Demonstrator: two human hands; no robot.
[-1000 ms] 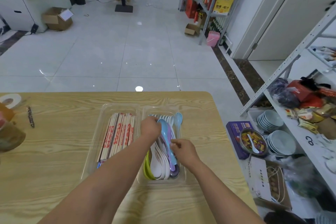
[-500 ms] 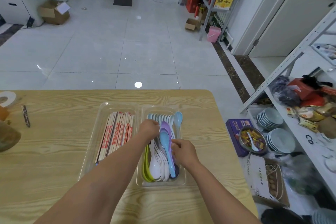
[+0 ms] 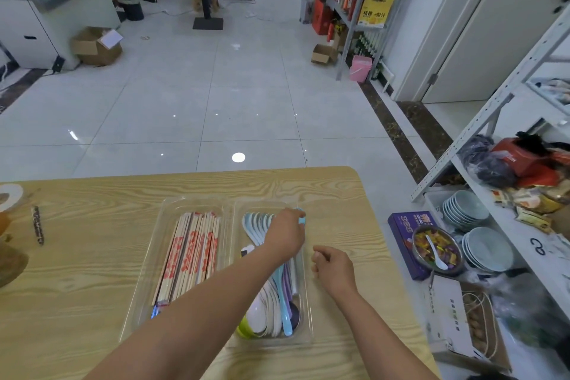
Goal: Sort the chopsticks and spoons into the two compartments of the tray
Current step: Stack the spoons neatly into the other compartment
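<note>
- Centre of the frame: a clear tray (image 3: 135, 302) on a wooden table (image 3: 77, 256) — wrapped chopsticks (image 3: 191, 253) fill its left compartment, stacked spoons (image 3: 274, 299) its right.
- The left hand (image 3: 285, 236) reaches across the right compartment, fingers curled on a pale-blue spoon (image 3: 301, 215) at its far right corner.
- The right hand (image 3: 333, 267) hovers just right of the tray — loosely curled, holding nothing.

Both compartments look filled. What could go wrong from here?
The left hand seems to pinch a light blue spoon at the far right corner of the tray; it could slip out onto the table. The left forearm lies across the piled spoons, so pulling back may drag them askew.
</note>
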